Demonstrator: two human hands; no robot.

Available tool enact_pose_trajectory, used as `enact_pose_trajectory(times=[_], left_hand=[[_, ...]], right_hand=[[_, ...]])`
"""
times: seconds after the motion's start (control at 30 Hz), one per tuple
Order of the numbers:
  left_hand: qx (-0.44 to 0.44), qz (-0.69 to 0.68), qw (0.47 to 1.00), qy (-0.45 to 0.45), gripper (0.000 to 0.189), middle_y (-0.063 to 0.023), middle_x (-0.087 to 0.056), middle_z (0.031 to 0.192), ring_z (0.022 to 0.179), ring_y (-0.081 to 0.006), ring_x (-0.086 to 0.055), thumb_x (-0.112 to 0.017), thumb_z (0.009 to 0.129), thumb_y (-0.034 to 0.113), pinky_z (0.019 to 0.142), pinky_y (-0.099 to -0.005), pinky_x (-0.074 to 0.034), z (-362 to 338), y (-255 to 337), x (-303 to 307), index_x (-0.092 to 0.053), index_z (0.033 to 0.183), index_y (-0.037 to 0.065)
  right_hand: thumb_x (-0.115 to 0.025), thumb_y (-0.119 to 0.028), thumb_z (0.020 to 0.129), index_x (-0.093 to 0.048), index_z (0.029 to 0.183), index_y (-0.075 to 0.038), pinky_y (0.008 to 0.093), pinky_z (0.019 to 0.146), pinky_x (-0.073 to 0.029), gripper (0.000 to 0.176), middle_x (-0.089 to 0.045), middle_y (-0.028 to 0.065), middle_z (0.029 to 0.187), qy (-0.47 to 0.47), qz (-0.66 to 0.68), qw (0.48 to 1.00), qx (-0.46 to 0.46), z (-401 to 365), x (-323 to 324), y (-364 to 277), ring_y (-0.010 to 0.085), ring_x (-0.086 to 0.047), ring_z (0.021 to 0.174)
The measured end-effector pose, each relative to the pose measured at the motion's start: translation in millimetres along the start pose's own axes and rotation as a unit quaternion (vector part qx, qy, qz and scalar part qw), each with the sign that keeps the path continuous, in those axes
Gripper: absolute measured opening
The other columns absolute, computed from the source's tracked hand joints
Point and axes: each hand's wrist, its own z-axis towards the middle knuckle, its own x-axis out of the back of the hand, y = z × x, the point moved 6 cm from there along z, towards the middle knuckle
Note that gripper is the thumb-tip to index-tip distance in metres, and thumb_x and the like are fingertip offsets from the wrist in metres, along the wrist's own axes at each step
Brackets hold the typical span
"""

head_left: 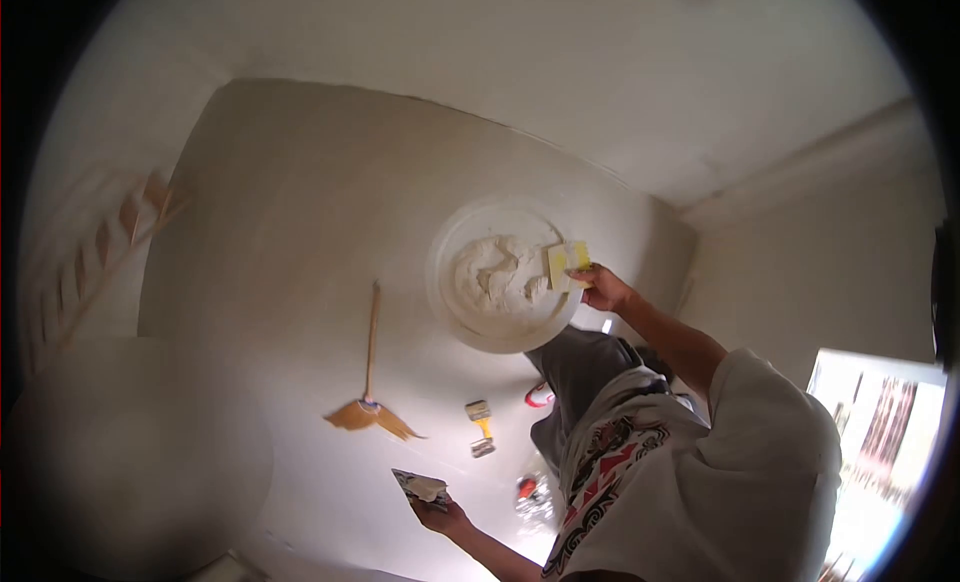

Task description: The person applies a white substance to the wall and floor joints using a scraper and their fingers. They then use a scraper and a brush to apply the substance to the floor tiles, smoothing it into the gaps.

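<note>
My right hand grips a yellow spreader with a notched edge, at the right rim of a round white bucket. Inside the bucket lies thick, pale putty with an uneven, scooped surface. Lower in the view, my left hand is closed around a flat, dark-edged blade tool. A lump of pale putty sits on that tool, and my fingers partly hide its handle. The two hands are well apart.
A broom lies on the floor left of the bucket. Brushes with a yellow handle lie below the bucket, and a red item is near shiny plastic. A ladder stands at the left. Bright light enters through an opening.
</note>
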Motion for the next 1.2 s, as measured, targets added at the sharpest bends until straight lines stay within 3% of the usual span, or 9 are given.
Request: enact_pose_trajectory(times=[0.07, 0.2, 0.27, 0.33, 0.43, 0.73, 0.97, 1.1, 1.2], left_hand=[[-0.063, 0.044, 0.997, 0.006, 0.037, -0.0045, -0.055, 0.101, 0.086, -0.0141, -0.054, -0.045, 0.081, 0.028, 0.065, -0.0242, -0.044, 25.7, 16.8, -14.6, -0.050, 0.111, 0.007], [-0.020, 0.104, 0.992, -0.075, 0.037, -0.0051, -0.054, 0.099, 0.086, -0.0146, -0.053, -0.047, 0.080, 0.028, 0.064, -0.0233, -0.044, 82.5, 61.7, -87.5, -0.050, 0.110, 0.007], [-0.170, 0.301, 0.929, -0.136, 0.030, -0.0056, -0.054, 0.093, 0.081, -0.0140, -0.053, -0.045, 0.081, 0.024, 0.059, -0.0220, -0.045, 108.6, 80.6, -112.5, -0.051, 0.105, 0.006], [-0.092, 0.270, 0.948, -0.141, 0.032, -0.0061, -0.054, 0.097, 0.082, -0.0167, -0.054, -0.045, 0.081, 0.022, 0.064, -0.0289, -0.047, 106.7, 95.9, -139.0, -0.050, 0.107, 0.005], [0.072, 0.109, 0.974, -0.184, 0.028, -0.0032, -0.054, 0.090, 0.072, -0.0114, -0.051, -0.047, 0.079, 0.021, 0.048, -0.0239, -0.042, 106.4, 96.0, -186.1, -0.052, 0.103, 0.008], [0.023, 0.265, 0.927, -0.265, 0.025, -0.0042, -0.049, 0.104, 0.083, -0.0135, -0.048, -0.046, 0.080, 0.015, 0.051, -0.0242, -0.043, 154.3, 123.1, -264.8, -0.052, 0.102, 0.006], [0.108, 0.242, 0.919, -0.292, 0.025, -0.0044, -0.052, 0.100, 0.084, -0.0117, -0.050, -0.046, 0.082, 0.019, 0.052, -0.0227, -0.043, 234.3, 165.6, -365.1, -0.052, 0.102, 0.006], [0.096, 0.333, 0.848, -0.401, 0.031, -0.0050, -0.054, 0.104, 0.094, -0.0153, -0.052, -0.042, 0.084, 0.024, 0.068, -0.0281, -0.045, 329.3, 146.7, -461.9, -0.051, 0.108, 0.006], [0.053, 0.367, 0.797, -0.476, 0.037, -0.0068, -0.054, 0.110, 0.103, -0.0207, -0.050, -0.040, 0.085, 0.026, 0.086, -0.0346, -0.040, 337.2, 137.1, -568.0, -0.049, 0.113, 0.004]], right_hand=[[-0.055, -0.009, 0.081, -0.046, 0.113, -0.001, 0.0370, 0.081, -0.049, 0.035, -0.055, 0.0092, 0.107, -0.031, 0.069, 0.997, 0.002, 32.0, 10.0, 4.0, 0.0209, -0.057, 0.095], [-0.055, -0.007, 0.081, -0.046, 0.113, 0.000, 0.0376, 0.083, -0.048, 0.034, -0.055, 0.0108, 0.107, 0.063, 0.118, 0.987, 0.086, 19.9, 14.2, 18.2, 0.0216, -0.056, 0.096], [-0.055, -0.008, 0.081, -0.047, 0.113, 0.000, 0.0381, 0.085, -0.046, 0.034, -0.055, 0.0095, 0.107, 0.079, 0.127, 0.982, 0.111, 8.0, 14.5, 31.6, 0.0213, -0.056, 0.097], [-0.055, -0.007, 0.080, -0.046, 0.114, 0.000, 0.0380, 0.086, -0.046, 0.035, -0.055, 0.0092, 0.107, 0.072, 0.162, 0.977, 0.114, 2.7, 12.3, 43.2, 0.0213, -0.056, 0.097], [-0.055, -0.006, 0.080, -0.044, 0.114, 0.000, 0.0386, 0.085, -0.046, 0.036, -0.054, 0.0093, 0.108, 0.117, 0.195, 0.963, 0.143, -8.9, 4.2, 47.0, 0.0211, -0.055, 0.098], [-0.056, -0.006, 0.080, -0.046, 0.113, 0.000, 0.0374, 0.084, -0.047, 0.035, -0.055, 0.0096, 0.107, 0.166, 0.259, 0.922, 0.237, -14.8, -10.5, 70.6, 0.0212, -0.055, 0.099], [-0.055, -0.005, 0.079, -0.046, 0.112, 0.002, 0.0379, 0.087, -0.044, 0.036, -0.055, 0.0114, 0.107, 0.247, 0.322, 0.858, 0.315, -12.6, -38.1, 90.3, 0.0232, -0.055, 0.098], [-0.054, -0.008, 0.079, -0.043, 0.114, 0.004, 0.0413, 0.092, -0.039, 0.038, -0.052, 0.0146, 0.110, 0.297, 0.350, 0.795, 0.398, 7.8, -42.7, 125.0, 0.0269, -0.053, 0.100], [-0.053, -0.010, 0.078, -0.038, 0.117, 0.006, 0.0427, 0.097, -0.034, 0.044, -0.049, 0.0165, 0.114, 0.351, 0.353, 0.742, 0.449, 20.6, -69.0, 144.3, 0.0283, -0.049, 0.105]])
